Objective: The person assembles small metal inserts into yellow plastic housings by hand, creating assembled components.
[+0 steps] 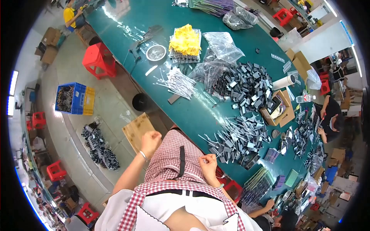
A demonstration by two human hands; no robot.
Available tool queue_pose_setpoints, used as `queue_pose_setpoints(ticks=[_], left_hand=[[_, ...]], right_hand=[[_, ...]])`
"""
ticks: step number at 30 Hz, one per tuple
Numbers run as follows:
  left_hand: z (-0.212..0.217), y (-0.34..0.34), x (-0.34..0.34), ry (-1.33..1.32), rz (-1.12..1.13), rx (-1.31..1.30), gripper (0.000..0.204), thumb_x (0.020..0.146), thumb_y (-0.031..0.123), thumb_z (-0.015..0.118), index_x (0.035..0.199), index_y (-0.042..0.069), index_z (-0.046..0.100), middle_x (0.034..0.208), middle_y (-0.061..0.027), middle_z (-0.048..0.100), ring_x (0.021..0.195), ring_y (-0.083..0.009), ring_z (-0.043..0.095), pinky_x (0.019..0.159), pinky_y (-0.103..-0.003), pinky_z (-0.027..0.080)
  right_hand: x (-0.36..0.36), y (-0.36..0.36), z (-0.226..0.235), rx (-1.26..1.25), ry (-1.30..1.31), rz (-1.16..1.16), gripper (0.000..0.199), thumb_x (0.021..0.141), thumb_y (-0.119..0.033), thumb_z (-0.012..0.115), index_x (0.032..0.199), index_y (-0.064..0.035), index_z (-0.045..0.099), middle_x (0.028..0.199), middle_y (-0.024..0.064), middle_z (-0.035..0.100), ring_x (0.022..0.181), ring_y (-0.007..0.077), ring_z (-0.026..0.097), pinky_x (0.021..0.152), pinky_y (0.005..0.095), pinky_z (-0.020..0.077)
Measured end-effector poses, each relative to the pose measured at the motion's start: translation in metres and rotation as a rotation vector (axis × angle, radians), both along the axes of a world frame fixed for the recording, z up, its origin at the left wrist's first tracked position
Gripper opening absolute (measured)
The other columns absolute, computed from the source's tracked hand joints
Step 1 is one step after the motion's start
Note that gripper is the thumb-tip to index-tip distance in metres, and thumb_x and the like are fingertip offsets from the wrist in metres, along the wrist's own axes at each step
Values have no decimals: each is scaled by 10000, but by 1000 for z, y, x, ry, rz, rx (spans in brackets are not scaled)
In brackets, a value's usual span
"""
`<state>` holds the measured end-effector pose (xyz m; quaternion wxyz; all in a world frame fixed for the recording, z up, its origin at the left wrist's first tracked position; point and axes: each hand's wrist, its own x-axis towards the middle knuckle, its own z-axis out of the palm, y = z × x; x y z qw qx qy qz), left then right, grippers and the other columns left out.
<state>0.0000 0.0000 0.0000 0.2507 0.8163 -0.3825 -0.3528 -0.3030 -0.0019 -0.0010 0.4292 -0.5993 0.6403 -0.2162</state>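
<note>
Hovering over checked apron (169, 154): left hand (150, 140), right hand (208, 163), fingers curled.

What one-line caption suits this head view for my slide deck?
Both hands, left hand and right hand, raised closed over a checked apron beside a green table.

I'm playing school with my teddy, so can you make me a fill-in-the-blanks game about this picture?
1. The long table is dark ____.
2. The stool left of the table is ____.
3. The apron on the person's lap has a red and white ____ pattern.
4. The crate on the floor is ____.

Missing words: green, red, checked, blue
</note>
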Motion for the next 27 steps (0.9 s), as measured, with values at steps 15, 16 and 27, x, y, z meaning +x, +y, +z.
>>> queue_pose_setpoints(ticks=[15, 16, 27], left_hand=[[35, -359, 75, -303, -139, -468, 105, 741, 163, 661, 773, 65, 680, 775, -114, 637, 766, -276, 600, 683, -367, 466], [26, -375, 80, -297, -154, -473, 90, 735, 157, 663, 763, 73, 677, 759, -109, 629, 765, -275, 591, 678, -372, 462], [-34, -473, 82, -301, -285, -434, 150, 697, 179, 720, 767, 57, 669, 796, -128, 632, 806, -305, 583, 712, -389, 472]], right_hand=[[90, -203, 42, -181, -12, -344, 109, 688, -66, 727, 731, -41, 630, 827, 53, 416, 758, 184, 431, 634, 294, 370], [101, -216, 42, -207, 0, -339, 106, 690, -62, 726, 731, -41, 631, 826, 52, 416, 755, 184, 429, 634, 293, 368], [235, -356, 28, -276, 98, -396, 121, 676, -53, 730, 760, -62, 642, 835, 74, 423, 835, 241, 452, 738, 333, 382]])
